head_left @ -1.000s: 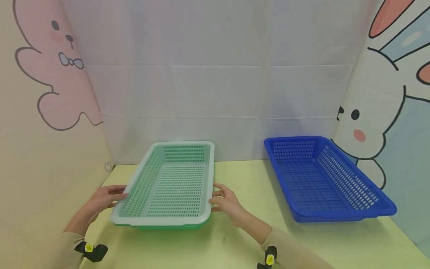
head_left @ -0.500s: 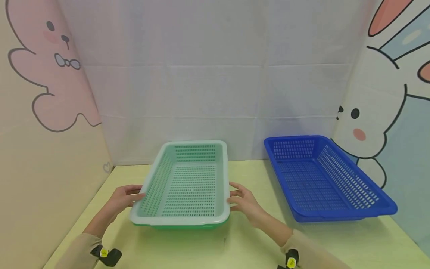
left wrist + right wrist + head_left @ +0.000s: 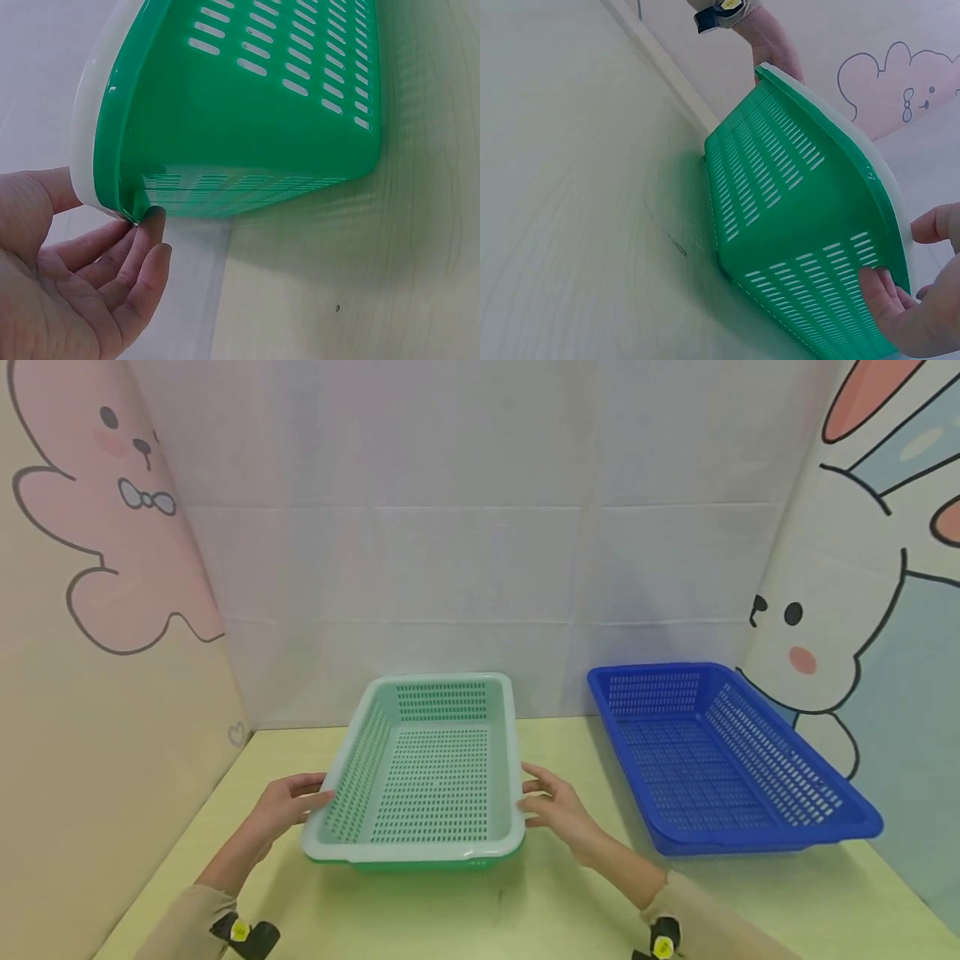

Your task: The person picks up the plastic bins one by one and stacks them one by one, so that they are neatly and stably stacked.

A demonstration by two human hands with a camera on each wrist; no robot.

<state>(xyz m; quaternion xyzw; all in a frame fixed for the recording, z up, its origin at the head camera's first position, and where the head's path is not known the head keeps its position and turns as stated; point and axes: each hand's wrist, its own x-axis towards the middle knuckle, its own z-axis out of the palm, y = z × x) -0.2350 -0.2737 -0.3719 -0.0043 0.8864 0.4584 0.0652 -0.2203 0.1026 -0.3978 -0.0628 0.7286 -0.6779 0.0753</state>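
Observation:
A rectangular plastic basket (image 3: 442, 785), green outside with a white rim and a pale inside, is at the left-middle of the table in the head view. My left hand (image 3: 283, 812) grips its left rim, and in the left wrist view the fingertips (image 3: 155, 217) curl under the edge. On the opposite side my right hand (image 3: 558, 810) holds the right rim, thumb on top and fingers below, as the right wrist view shows. Nothing lies inside the basket. Its underside is close to the table; whether it touches is hard to tell.
A blue slotted basket (image 3: 765, 837) stands on the right side of the pale yellow table (image 3: 420, 918). A white cloth backdrop (image 3: 480, 560) rises behind the table. Side panels with cartoon animals stand at left and right.
Both hands have carried the green-and-white basket to the right, mostly in the first half second and only slightly since. The grip looks the same, and the blue basket has stayed put.

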